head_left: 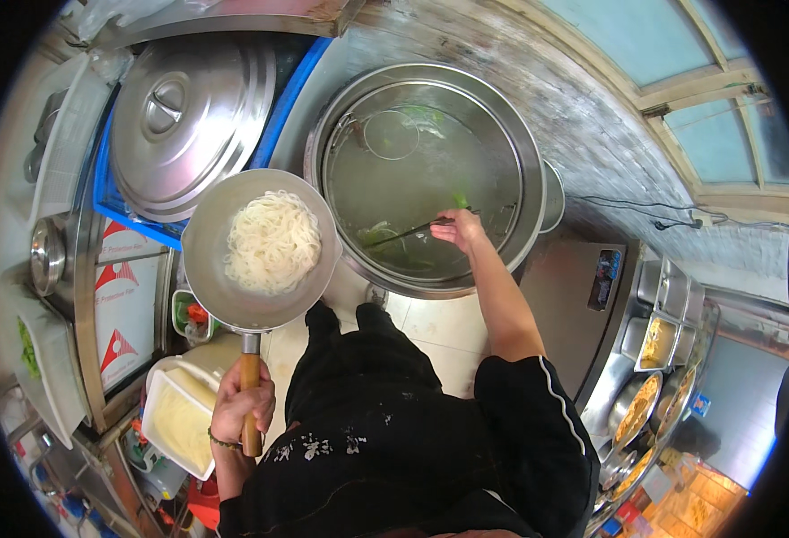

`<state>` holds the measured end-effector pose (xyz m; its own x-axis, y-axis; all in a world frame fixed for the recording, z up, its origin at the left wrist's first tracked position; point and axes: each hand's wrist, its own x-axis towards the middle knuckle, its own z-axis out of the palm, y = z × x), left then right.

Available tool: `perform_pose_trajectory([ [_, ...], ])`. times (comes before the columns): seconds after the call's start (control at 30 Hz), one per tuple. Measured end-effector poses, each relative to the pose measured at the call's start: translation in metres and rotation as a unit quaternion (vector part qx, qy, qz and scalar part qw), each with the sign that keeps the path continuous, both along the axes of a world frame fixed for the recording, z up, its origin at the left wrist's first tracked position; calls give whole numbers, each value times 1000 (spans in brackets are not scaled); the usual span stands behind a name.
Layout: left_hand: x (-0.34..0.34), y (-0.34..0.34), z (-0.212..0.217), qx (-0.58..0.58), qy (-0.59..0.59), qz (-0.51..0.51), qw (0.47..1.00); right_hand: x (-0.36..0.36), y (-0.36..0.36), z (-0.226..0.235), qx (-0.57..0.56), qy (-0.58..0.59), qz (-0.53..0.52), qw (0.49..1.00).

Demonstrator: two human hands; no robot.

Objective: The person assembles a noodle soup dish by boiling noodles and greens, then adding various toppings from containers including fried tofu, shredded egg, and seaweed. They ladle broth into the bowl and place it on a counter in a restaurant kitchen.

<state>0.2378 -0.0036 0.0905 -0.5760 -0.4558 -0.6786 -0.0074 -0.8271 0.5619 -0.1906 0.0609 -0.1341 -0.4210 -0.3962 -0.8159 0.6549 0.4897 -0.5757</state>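
My left hand [240,403] is wrapped round the wooden handle of a grey metal pan [204,260]. A mound of white noodles [273,242] lies in the pan, which is held level beside the near left rim of a big steel pot [518,134]. My right hand [457,230] reaches over the pot, its fingers closed on long dark chopsticks [403,234]. Their tips point down left, into the cloudy liquid near some green leaves [379,235]. At the far side of the pot, a wire ring [392,134] shows at the liquid's surface with more greens beside it.
A large steel lid [192,99] rests over a blue crate [300,76] left of the pot. Low on the left stands a white tub [183,426] with pale contents. Steel containers [654,345] of food line the right side. A window [726,134] is at the far right.
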Motion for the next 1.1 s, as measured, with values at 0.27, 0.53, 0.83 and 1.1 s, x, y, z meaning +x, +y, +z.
perform_pose_trajectory([
  [0.27, 5, 5, -2, 15, 17, 11, 1000, 19, -12, -8, -38, 56, -59, 996],
  [0.53, 4, 9, -10, -7, -20, -32, 999, 2, 9, 6, -129, -53, -144, 980],
  [0.83, -10, 8, -21, -15, 5, -53, 998, -31, 18, 98, -227, 79, -113, 964],
  [1.1, -31, -1, -39, -18, 42, -107, 993, -40, 14, 247, -324, 261, -53, 908],
])
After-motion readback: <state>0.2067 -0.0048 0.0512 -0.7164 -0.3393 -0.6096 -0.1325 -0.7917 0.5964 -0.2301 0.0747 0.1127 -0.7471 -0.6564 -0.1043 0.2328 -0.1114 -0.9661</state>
